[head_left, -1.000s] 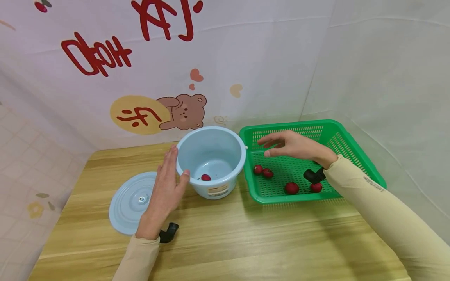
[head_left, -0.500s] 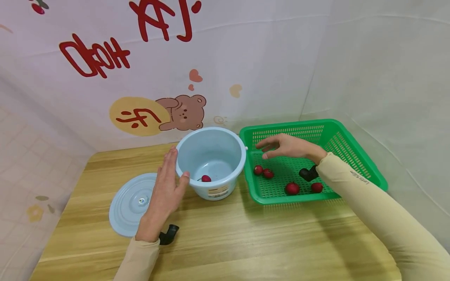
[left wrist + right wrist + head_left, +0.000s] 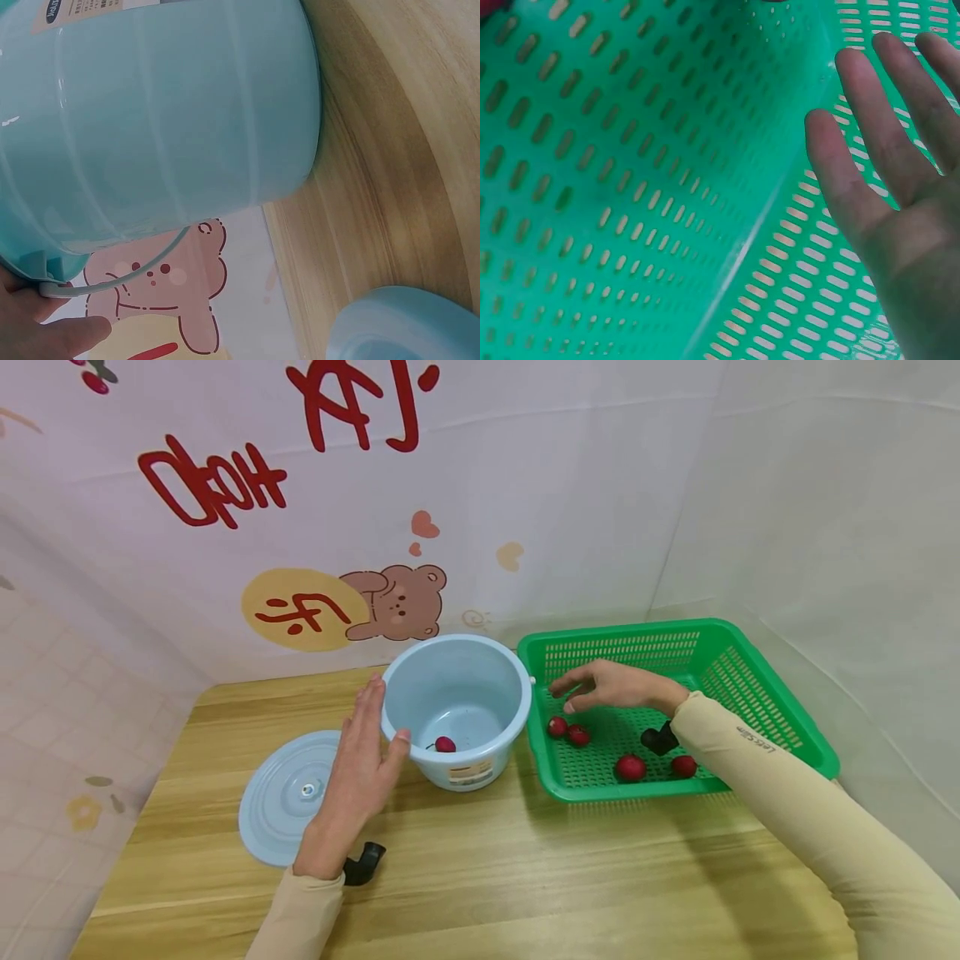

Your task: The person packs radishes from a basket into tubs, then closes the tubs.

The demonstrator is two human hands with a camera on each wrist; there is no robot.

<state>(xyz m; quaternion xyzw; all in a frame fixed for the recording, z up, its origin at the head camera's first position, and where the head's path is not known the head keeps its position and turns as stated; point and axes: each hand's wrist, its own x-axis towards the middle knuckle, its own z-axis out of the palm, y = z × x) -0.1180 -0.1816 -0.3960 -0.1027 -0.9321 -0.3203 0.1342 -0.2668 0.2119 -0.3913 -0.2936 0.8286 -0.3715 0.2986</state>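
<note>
My left hand (image 3: 363,770) rests against the near left side of a light blue bucket (image 3: 471,758), fingers straight, thumb at the rim. In the left wrist view, fingertips show beside the pivot of the bucket's handle (image 3: 142,273). One small red fruit (image 3: 445,744) with a thin stem lies inside the bucket. Over the green basket (image 3: 572,793), my right hand (image 3: 618,684) hangs with loosely bent, spread fingers and nothing between them. Two round red fruits (image 3: 577,735) lie just below its fingertips; a larger one (image 3: 631,767) and another (image 3: 683,766) lie near the basket's front wall.
The bucket's round blue lid (image 3: 273,802) lies on the wooden table (image 3: 510,877), partly behind the left forearm. A white printed curtain (image 3: 585,485) stands close behind the bucket and basket. The basket's left rim is right beside the bucket.
My right hand has lowered into the basket, toward the two fruits at its left side. The left hand stays at the bucket's rim.
</note>
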